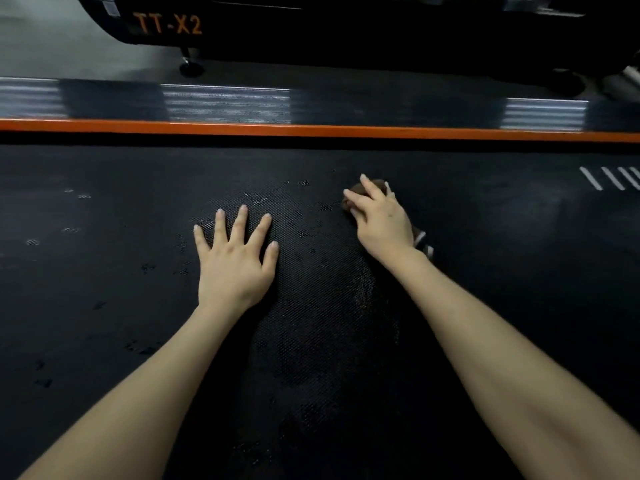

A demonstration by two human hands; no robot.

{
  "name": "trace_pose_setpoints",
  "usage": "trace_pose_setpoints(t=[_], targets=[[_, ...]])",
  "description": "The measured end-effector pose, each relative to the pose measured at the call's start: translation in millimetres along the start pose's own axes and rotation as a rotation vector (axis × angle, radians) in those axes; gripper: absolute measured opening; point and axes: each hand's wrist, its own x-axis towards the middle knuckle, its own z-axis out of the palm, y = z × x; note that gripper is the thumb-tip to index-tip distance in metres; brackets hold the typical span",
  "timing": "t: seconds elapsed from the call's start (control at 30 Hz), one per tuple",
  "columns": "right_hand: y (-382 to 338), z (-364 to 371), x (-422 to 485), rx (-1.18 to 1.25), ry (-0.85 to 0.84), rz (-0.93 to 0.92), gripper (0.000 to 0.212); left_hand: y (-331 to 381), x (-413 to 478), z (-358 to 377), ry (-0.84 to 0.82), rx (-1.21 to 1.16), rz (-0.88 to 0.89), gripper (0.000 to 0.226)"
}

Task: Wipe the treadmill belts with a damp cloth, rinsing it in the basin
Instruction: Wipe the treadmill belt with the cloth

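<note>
The black textured treadmill belt (104, 271) fills the lower part of the view, with wet patches and droplets near its middle. My left hand (235, 258) lies flat on the belt with its fingers spread. My right hand (381, 220) presses a dark brown cloth (375, 185) against the belt, farther away and to the right. Most of the cloth is hidden under the hand; a striped corner (424, 242) sticks out by the wrist. The basin is not in view.
An orange strip (311, 129) and a dark side rail (381, 105) with ribbed silver patches border the belt's far edge. Beyond them stands another black machine (311, 29) marked TT-X2 with a foot on the grey floor. White stripes (609, 178) mark the belt at right.
</note>
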Motion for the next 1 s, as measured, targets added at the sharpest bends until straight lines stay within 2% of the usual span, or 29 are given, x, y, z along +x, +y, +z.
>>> trace_pose_setpoints(t=[0.03,0.1,0.17,0.23,0.27,0.3,0.33,0.43,0.47,0.53,0.7,0.77,0.83,0.93,1.0], targets=[[-9.3,3.2,-8.5,-0.009,0.001,-0.041,0.037,0.2,-0.1,-0.5,-0.002,-0.005,0.001,0.054],[-23.5,8.9,-46.3,-0.008,0.002,-0.302,0.039,0.3,0.6,0.1,0.010,-0.016,0.003,0.054],[-30.5,6.2,-93.5,0.029,-0.113,-0.574,0.045,-0.5,0.5,0.6,0.028,-0.008,0.006,0.053],[-19.2,-3.1,-102.0,0.033,-0.201,-0.703,0.049,-1.5,-0.4,1.2,0.032,-0.002,0.005,0.056],[-10.2,-4.8,-90.3,0.006,-0.183,-0.726,0.051,-1.4,-0.4,1.2,0.029,-0.004,0.006,0.055],[-2.0,-4.9,-73.0,-0.014,-0.151,-0.684,0.050,-1.1,-0.1,1.1,0.025,-0.008,0.005,0.054],[5.3,-5.0,-50.3,-0.027,-0.099,-0.561,0.047,-0.9,0.2,1.2,0.016,-0.011,0.000,0.053],[12.4,-4.9,14.3,-0.011,-0.010,-0.038,0.039,1.2,0.6,0.5,-0.002,0.002,-0.009,0.054],[6.2,-0.7,23.6,-0.015,0.026,0.053,0.039,1.7,0.4,-0.1,-0.001,-0.002,-0.009,0.054],[-14.6,11.0,22.4,-0.022,0.047,0.067,0.039,1.5,0.7,-0.4,0.001,-0.010,-0.007,0.055],[-43.2,19.6,-59.7,0.034,-0.096,-0.435,0.044,0.7,0.0,-2.3,0.009,-0.021,-0.032,0.064],[-27.0,10.9,-58.3,0.026,-0.121,-0.517,0.043,-0.1,-0.9,-3.1,-0.003,-0.018,-0.032,0.065],[-10.2,10.4,-27.7,-0.023,-0.060,-0.408,0.041,0.1,-0.8,-3.4,-0.015,-0.016,-0.028,0.069],[-8.9,12.9,28.5,-0.019,-0.002,-0.009,0.040,0.7,-0.2,-2.8,-0.020,-0.022,-0.030,0.068],[-21.5,18.4,41.0,-0.043,0.023,0.091,0.041,0.9,-0.1,-2.1,-0.014,-0.023,-0.031,0.069]])
